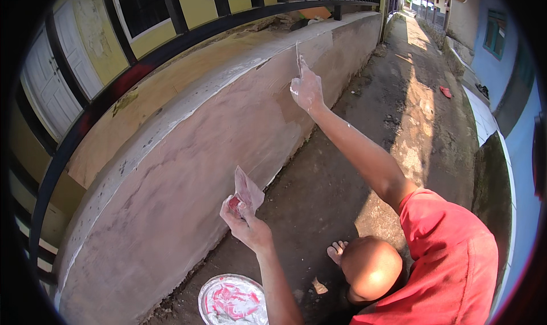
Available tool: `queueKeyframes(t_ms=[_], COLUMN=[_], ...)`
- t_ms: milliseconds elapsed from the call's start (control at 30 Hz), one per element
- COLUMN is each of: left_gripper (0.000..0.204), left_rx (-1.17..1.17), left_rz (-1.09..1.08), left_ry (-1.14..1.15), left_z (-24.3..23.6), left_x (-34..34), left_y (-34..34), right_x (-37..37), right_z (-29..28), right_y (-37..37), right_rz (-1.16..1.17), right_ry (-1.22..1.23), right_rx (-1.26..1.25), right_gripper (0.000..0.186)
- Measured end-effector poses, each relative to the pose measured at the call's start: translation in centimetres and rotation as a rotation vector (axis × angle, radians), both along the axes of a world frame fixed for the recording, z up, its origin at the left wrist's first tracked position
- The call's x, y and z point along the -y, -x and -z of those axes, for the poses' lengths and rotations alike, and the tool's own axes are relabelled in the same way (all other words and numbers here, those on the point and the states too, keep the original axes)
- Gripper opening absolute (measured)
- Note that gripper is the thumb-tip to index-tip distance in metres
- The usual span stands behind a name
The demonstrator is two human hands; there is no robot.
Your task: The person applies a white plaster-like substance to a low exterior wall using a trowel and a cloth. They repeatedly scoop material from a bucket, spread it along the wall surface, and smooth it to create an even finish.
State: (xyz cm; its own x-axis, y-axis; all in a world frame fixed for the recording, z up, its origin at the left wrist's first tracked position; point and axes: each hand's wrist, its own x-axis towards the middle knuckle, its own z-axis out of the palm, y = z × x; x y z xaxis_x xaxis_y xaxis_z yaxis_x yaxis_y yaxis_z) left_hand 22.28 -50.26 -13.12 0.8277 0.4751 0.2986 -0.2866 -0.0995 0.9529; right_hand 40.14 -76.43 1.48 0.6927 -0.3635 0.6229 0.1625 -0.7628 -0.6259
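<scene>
My left hand (249, 227) is closed round the red grip of a putty scraper (249, 190), whose flat, pale, smeared blade points up, in front of the wall and apart from it. Stretched out at the upper middle, my right hand (307, 90) is closed on a second putty scraper (297, 52). Its thin blade shows nearly edge-on at the top edge of the low plastered wall (188, 194); whether it touches cannot be told. White smears mark my right hand. Below my left hand stands a round container (232, 302) with white paste and pink-red streaks.
Black metal railing (162, 40) runs above the wall, with a yellow house and white doors behind. My bent knee (371, 268) and bare foot are close to the wall on the right. A sunlit alley (419, 108) stretches away, with a red sandal (445, 92) lying on it.
</scene>
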Motion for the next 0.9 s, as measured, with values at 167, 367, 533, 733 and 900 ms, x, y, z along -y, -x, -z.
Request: queueKeyframes(t_ms=[167, 367, 533, 733, 900], left_gripper=[0.031, 0.029, 0.026, 0.026, 0.026], left_rx=[-0.012, 0.016, -0.144, -0.237, -0.210], left_rz=[0.016, 0.082, 0.372, 0.588, 0.473], left_ry=[0.040, 0.194, 0.785, 0.904, 0.856], left_z=[-0.6, -0.4, -3.7, -4.9, -5.7], left_x=[0.3, -0.3, -2.1, -3.1, -2.7], left_y=[0.1, 0.2, 0.8, 0.1, -0.1], right_x=[-10.6, -15.1, -7.9, -4.5, 0.3], right_z=[2.2, 3.3, 5.8, 9.4, 12.8], right_y=[2.9, 10.6, 15.4, 16.5, 17.1], right_rz=[-0.052, -0.391, -0.829, -1.029, -0.709], right_ry=[0.140, 0.155, -0.100, 0.507, 0.222], right_rx=[0.035, 0.089, 0.117, 0.188, -0.009], right_gripper=[0.080, 0.071, 0.051, 0.056, 0.049])
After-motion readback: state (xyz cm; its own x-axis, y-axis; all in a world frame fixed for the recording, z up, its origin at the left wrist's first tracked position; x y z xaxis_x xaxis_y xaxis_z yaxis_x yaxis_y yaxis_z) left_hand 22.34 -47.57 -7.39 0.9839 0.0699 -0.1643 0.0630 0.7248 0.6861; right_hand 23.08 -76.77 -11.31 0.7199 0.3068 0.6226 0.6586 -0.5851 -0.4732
